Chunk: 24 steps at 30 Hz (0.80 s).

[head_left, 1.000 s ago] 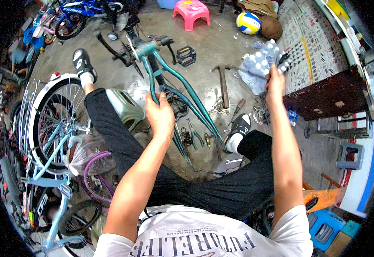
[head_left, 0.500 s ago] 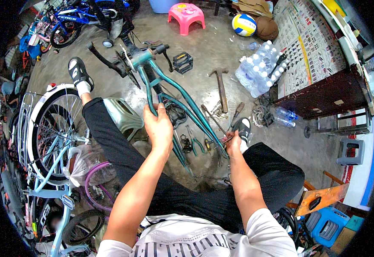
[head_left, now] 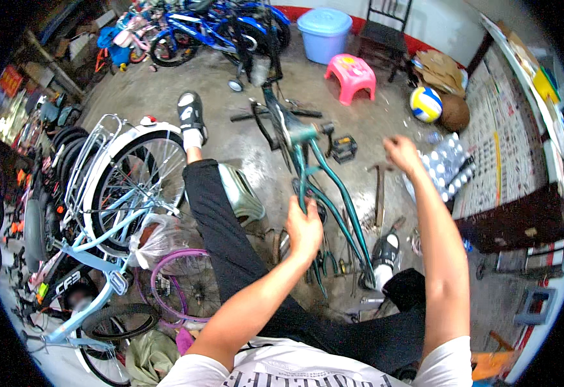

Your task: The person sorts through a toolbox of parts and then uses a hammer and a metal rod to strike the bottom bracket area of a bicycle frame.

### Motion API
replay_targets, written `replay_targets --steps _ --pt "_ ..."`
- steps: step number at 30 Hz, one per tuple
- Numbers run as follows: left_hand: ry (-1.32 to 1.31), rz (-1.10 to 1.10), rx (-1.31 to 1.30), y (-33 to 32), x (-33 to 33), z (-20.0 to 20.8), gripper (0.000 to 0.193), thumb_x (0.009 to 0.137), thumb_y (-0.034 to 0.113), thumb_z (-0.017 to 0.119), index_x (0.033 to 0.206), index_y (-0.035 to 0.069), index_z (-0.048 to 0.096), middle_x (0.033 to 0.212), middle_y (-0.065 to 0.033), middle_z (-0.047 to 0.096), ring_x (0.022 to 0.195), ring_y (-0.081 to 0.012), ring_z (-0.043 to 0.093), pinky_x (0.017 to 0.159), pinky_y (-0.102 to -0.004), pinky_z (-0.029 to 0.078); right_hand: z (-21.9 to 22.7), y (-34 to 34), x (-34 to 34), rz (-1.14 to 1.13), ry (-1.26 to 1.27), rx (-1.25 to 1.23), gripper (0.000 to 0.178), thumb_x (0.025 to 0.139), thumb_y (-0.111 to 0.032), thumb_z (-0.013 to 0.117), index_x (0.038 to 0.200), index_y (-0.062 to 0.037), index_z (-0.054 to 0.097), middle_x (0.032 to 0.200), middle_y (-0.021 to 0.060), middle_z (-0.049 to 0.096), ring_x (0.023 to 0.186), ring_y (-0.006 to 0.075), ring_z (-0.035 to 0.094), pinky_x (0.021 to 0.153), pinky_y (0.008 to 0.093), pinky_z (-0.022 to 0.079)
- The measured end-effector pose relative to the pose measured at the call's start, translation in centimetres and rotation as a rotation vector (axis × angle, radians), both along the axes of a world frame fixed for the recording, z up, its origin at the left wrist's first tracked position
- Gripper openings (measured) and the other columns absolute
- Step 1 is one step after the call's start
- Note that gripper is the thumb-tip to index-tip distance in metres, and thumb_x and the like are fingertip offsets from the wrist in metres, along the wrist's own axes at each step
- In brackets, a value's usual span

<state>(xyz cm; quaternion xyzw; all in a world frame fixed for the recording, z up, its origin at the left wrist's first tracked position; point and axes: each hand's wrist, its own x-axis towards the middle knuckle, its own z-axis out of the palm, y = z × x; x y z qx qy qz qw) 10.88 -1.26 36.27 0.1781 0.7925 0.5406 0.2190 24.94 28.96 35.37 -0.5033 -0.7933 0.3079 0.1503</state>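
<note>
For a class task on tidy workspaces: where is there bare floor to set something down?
Bare floor shows between the pink stool and the pedal, and between the blue bicycle and left sandal. Crowded: around the teal bicycle frame's lower ends, near the right sandal.

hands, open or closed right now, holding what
Left hand: closed on the green bike frame.
Right hand: looks closed; too blurred to tell whether it holds anything.

L hand [head_left: 305,229] clasped in a grip, R hand [head_left: 402,155] blurred, partly curled & held out fwd.
</note>
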Motion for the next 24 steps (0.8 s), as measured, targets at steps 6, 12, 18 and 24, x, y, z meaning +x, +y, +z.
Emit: replay_targets --steps 6,12,18,24 --pt "0.017 0.007 -0.017 -0.6 -0.4 1.5 0.018 0.098 0.021 0.061 0.102 0.004 0.055 0.077 -0.0201 0.065 0.073 -0.0397 0.067 0.067 -0.0468 0.049 11.2 3.0 -21.3 0.316 0.162 -0.164 0.057 0.087 -0.052 0.067 0.111 -0.0002 0.073 0.083 0.0077 0.069 0.069 0.0168 0.064 0.057 0.0325 0.053" --pt "-0.032 -0.012 -0.039 -0.8 -0.7 1.7 0.019 0.098 0.019 0.06 0.105 0.003 0.055 0.076 -0.0204 0.065 0.07 -0.0392 0.067 0.063 -0.0473 0.049 7.0 2.1 -31.4 0.433 -0.171 -0.323 0.087 0.077 -0.063 0.074 0.111 0.016 0.064 0.112 0.0271 0.068 0.085 0.0355 0.071 0.061 0.0493 0.059" --pt "-0.194 -0.046 -0.062 -1.2 -0.5 1.3 0.017 0.097 0.016 0.063 0.105 0.002 0.055 0.075 -0.011 0.063 0.065 -0.0216 0.062 0.061 -0.0387 0.049 -0.6 0.5 -33.1 0.431 -0.189 -0.957 0.053 0.083 -0.05 0.078 0.104 -0.0032 0.065 0.096 0.0123 0.068 0.078 0.0245 0.069 0.061 0.0416 0.06" --pt "-0.216 -0.049 -0.047 -1.0 -0.6 2.3 0.02 0.098 0.018 0.062 0.109 0.002 0.054 0.069 -0.0203 0.064 0.065 -0.0411 0.067 0.058 -0.0473 0.049 -0.8 -0.9 -32.2 0.226 0.104 -1.13 0.023 0.087 -0.021 0.073 0.095 -0.002 0.061 0.077 0.0082 0.064 0.062 0.0206 0.068 0.055 0.0357 0.058"
